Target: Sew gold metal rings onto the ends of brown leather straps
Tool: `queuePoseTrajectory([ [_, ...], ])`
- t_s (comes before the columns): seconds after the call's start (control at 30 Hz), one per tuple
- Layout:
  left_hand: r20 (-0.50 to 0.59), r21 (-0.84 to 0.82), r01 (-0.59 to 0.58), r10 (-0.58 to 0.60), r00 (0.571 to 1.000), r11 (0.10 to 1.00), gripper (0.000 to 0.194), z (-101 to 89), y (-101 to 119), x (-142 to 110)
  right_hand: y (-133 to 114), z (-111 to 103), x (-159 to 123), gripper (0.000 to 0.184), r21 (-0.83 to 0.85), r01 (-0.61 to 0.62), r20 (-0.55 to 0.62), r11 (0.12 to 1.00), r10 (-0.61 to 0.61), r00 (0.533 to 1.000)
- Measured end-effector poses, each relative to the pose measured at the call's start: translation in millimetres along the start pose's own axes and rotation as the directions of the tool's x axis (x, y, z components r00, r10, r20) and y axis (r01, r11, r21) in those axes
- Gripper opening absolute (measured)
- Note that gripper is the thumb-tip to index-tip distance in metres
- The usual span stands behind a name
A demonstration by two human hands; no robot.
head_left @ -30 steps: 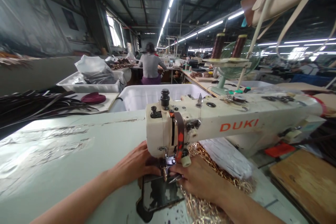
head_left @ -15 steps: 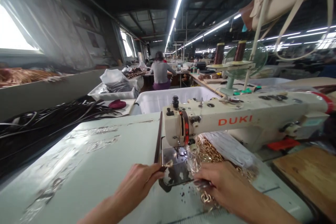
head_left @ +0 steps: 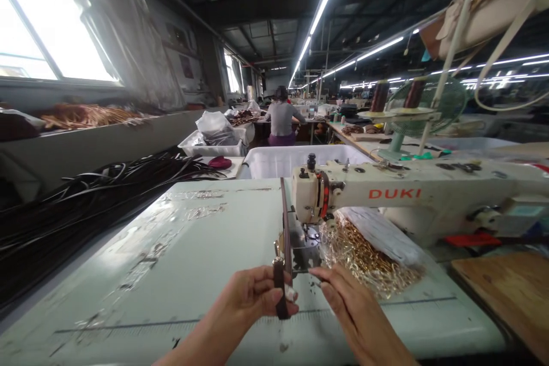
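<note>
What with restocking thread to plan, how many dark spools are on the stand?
2: left spool and right spool, side by side on the stand; any behind would be hidden.

Dk strap [head_left: 279,289], metal clasp [head_left: 277,253], L hand [head_left: 253,296]

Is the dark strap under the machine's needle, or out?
Out: the left hand holds the dark strap nearer the camera, left of the machine head.

From the wearer's head, one camera faces forward and down, close over the worktable [head_left: 240,231].
</note>
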State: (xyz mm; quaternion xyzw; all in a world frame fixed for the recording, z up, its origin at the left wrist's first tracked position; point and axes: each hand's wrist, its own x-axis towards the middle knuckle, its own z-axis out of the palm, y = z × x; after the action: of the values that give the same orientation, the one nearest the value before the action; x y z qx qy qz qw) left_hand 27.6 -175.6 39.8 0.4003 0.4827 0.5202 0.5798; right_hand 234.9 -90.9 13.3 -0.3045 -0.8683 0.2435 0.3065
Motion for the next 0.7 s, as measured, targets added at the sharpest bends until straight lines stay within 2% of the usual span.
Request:
queuePoseTrajectory([
  [0.13,0.018,-0.015,-0.042,0.042,0.999,0.999,0.039,-2.6,1,-8,-3,4,-5,0.029,0.048,-0.001,-0.020,0.999,0.002,1.000],
  [0.37,-0.040,-0.004,-0.079,0.079,0.996,0.997,0.038,-7.9,2,-20,5,12,-17,0.020,0.068,0.011,-0.114,0.998,-0.003,0.994],
  [0.47,-0.009,-0.008,-0.064,0.064,0.998,0.998,0.038,-4.4,1,-28,-8,16,-11,0.016,0.041,0.114,-0.083,0.993,-0.110,0.990],
  [0.57,0.049,-0.022,-0.053,0.054,0.997,0.998,0.037,-0.3,-3,-36,-26,21,1,0.012,0.016,0.248,-0.040,0.969,-0.247,0.968],
  [0.7,0.076,-0.005,-0.052,0.052,0.996,0.999,0.030,0.8,-6,-44,-40,26,10,0.011,0.025,0.253,-0.039,0.967,-0.252,0.967],
])
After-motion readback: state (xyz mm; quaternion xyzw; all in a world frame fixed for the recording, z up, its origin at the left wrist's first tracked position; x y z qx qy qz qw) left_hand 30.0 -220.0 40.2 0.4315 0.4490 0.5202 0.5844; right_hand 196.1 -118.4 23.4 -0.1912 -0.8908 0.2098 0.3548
